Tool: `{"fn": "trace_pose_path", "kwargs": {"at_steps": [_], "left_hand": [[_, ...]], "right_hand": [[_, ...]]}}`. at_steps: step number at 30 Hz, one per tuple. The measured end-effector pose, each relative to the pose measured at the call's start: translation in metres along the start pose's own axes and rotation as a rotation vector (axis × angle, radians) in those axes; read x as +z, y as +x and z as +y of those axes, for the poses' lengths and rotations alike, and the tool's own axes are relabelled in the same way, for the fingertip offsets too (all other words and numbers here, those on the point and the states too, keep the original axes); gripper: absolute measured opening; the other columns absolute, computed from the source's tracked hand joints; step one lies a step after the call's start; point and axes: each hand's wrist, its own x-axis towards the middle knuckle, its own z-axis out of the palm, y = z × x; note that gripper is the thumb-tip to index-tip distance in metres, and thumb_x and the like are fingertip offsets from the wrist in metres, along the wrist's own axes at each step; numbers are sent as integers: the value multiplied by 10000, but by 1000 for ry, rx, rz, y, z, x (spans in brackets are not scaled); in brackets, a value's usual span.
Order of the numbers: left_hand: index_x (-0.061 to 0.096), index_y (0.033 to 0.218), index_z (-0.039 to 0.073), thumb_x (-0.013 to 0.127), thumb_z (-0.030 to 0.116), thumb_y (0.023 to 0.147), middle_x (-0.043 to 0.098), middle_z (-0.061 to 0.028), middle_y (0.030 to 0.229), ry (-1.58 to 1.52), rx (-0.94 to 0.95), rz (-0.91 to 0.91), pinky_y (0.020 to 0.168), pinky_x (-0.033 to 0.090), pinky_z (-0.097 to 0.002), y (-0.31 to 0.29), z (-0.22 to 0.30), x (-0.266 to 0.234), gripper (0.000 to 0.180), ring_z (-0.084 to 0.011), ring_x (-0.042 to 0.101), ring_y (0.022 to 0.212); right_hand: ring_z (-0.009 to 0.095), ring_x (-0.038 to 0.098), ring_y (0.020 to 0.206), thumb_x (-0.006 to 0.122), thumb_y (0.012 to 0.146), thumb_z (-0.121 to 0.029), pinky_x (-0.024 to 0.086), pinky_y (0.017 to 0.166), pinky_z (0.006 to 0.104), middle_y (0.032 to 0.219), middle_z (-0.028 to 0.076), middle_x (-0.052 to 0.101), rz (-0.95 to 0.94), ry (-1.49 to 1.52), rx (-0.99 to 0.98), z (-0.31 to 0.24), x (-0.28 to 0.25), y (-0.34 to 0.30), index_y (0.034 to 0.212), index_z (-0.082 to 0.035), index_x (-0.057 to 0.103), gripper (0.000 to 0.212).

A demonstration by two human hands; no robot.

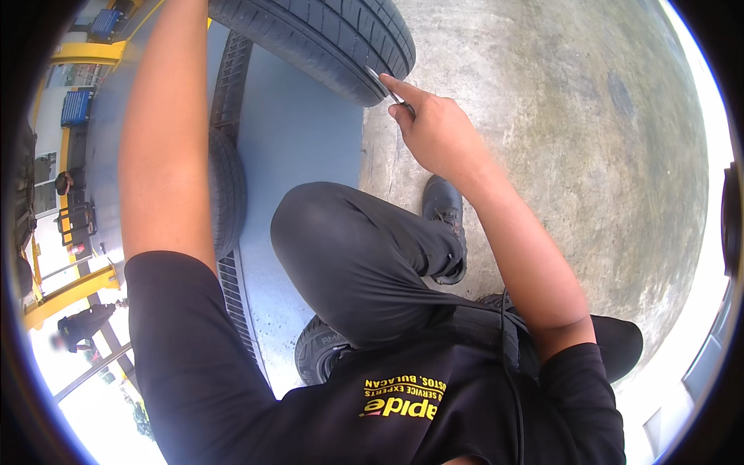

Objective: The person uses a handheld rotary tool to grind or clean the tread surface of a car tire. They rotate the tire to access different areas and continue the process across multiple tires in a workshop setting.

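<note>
My right hand [440, 132] is closed around a slim silver metal hand tool [399, 101], with the index finger stretched along it. The tool's tip meets the grooved tread of a black tire [341, 46] near its lower right edge. Its exact kind is hard to make out. The tire fills the top middle and is cut off by the upper edge. My left forearm [167, 139] reaches up past the tire's left side, and the hand itself lies beyond the picture's top edge.
A second tire [225, 194] is partly behind my left arm, beside a dark floor grate [232, 85]. Blue-painted floor [302, 132] adjoins bare concrete [558, 116]. A small wheel [314, 353] sits by my bent knee. Yellow beams [70, 298] and a person [81, 325] are at far left.
</note>
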Motion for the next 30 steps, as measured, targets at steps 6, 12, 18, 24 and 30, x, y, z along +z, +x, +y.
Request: {"fn": "trace_pose_path", "kwargs": {"at_steps": [6,12,18,24,30], "left_hand": [[741,1210,79,595,481,943,694,-143,1301,-4,-27,6,1055,455,-416,-4,12,-3,504,-318,623,1230],[742,1205,75,599,478,942,691,-149,1298,-9,-14,5,1058,452,-414,-10,10,-9,502,-322,620,1226],[733,1215,70,602,478,944,678,-150,1317,-48,33,13,1067,442,-410,-18,18,-7,507,-317,611,1238],[727,1224,69,600,479,946,677,-149,1320,6,6,-11,1069,441,-406,-7,13,-6,512,-317,607,1246],[730,1218,67,599,474,946,681,-151,1313,-24,48,-9,1060,448,-403,-17,21,-9,506,-317,612,1240]], "right_hand": [[349,709,780,575,1024,-188,559,743,468,798,168,724,135,111,-20,12,16,-1,1426,-151,617,406],[172,613,557,544,1063,-214,534,631,377,688,82,621,58,650,148,0,7,12,1475,-134,577,421],[123,568,521,506,1085,-218,515,567,328,715,47,583,-70,755,216,-5,3,5,1510,-115,532,438],[136,582,525,494,1091,-214,526,574,341,713,55,580,-110,769,272,-11,10,-2,1516,-104,517,440],[156,616,555,509,1078,-196,541,616,361,722,80,603,-120,663,252,-2,15,-6,1512,-106,524,444]]}}
